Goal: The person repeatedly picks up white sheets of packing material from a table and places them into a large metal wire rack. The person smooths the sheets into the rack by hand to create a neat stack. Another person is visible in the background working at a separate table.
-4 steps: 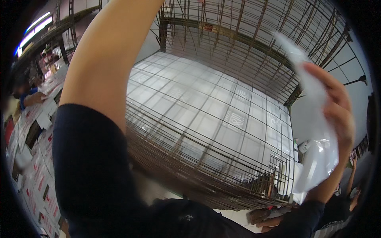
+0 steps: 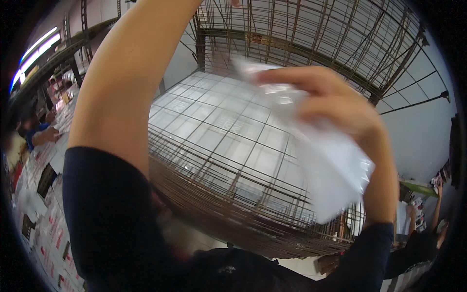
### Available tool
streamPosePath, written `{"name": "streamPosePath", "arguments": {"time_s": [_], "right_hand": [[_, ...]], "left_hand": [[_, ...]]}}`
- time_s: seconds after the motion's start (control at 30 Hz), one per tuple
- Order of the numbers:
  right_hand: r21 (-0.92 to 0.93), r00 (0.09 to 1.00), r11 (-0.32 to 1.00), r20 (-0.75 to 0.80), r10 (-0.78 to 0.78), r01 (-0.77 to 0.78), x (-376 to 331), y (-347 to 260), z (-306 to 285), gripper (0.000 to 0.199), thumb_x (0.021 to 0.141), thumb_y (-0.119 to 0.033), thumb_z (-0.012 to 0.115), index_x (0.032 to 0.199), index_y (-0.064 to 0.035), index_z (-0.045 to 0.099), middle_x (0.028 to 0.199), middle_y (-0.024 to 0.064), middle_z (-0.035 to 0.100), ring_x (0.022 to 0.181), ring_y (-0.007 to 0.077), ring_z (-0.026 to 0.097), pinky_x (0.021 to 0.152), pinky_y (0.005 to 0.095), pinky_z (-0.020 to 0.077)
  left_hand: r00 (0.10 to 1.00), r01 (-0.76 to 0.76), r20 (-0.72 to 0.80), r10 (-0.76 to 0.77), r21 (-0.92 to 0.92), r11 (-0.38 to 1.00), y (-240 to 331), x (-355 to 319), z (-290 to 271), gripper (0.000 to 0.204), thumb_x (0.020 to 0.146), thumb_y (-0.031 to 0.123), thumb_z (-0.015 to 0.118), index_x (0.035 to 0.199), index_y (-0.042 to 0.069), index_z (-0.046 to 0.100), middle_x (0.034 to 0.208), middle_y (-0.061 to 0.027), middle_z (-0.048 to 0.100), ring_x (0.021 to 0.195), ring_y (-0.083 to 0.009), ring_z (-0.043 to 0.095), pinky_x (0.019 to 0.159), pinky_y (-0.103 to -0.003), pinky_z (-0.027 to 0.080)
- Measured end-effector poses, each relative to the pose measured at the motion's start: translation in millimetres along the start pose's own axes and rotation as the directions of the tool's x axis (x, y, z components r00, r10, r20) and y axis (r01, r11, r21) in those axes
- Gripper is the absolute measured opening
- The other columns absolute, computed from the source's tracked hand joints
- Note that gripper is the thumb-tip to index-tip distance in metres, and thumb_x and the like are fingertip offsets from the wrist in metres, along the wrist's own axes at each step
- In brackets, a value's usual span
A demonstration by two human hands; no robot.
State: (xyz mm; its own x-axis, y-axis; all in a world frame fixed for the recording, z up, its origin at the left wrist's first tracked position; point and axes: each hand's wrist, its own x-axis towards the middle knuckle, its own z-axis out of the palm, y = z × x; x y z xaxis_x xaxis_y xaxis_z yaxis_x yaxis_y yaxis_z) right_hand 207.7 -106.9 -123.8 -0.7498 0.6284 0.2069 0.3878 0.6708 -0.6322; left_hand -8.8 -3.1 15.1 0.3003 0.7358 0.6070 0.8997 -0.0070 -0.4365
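At far left, another person (image 2: 36, 134) bends over a counter (image 2: 41, 214) of printed sheets. The left arm rises out the top, its hand unseen. Centre, a wire rack (image 2: 219, 160). Centre-right, the right hand (image 2: 335, 104) grips a clear plastic bag (image 2: 335, 175); contents unclear.

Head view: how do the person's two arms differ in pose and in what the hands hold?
The right hand is in full view, its fingers closed on a clear plastic bag; the left hand runs out of the top edge, so its grip cannot be told. The left forearm fills the near left, while the right forearm stands upright at the right. Both wear dark sleeves and rise before the wire rack.
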Motion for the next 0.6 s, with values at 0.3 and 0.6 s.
{"name": "streamPosePath", "arguments": {"time_s": [0.3, 0.6], "right_hand": [[0.848, 0.797, 0.522, 0.248, -0.551, 0.097, 252.9, -46.2, 217.0, 0.033, 0.077, -0.005, 0.062, 0.110, -0.0031, 0.063, 0.103, 0.0070, 0.065, 0.088, 0.0189, 0.057, 0.076, 0.0297, 0.0455], [0.652, 0.829, 0.725, 0.267, -0.492, 0.221, 392.5, -38.2, 279.8, 0.039, 0.074, -0.006, 0.059, 0.113, -0.0026, 0.062, 0.099, 0.0091, 0.065, 0.085, 0.0186, 0.059, 0.074, 0.0302, 0.0472]], "left_hand": [[0.986, -0.085, 0.147, 0.076, 0.057, 0.995, -11.1, -16.8, -19.1, 0.130, 0.062, 0.042, 0.080, 0.144, 0.017, -0.017, 0.144, -0.0204, 0.023, 0.133, -0.0343, 0.026, 0.108, -0.046, 0.026], [0.998, -0.058, 0.045, 0.054, 0.098, 0.993, -20.0, -11.4, 5.7, 0.133, 0.060, 0.042, 0.080, 0.144, 0.016, -0.019, 0.145, -0.0244, 0.019, 0.135, -0.0383, 0.021, 0.109, -0.047, 0.024]]}}
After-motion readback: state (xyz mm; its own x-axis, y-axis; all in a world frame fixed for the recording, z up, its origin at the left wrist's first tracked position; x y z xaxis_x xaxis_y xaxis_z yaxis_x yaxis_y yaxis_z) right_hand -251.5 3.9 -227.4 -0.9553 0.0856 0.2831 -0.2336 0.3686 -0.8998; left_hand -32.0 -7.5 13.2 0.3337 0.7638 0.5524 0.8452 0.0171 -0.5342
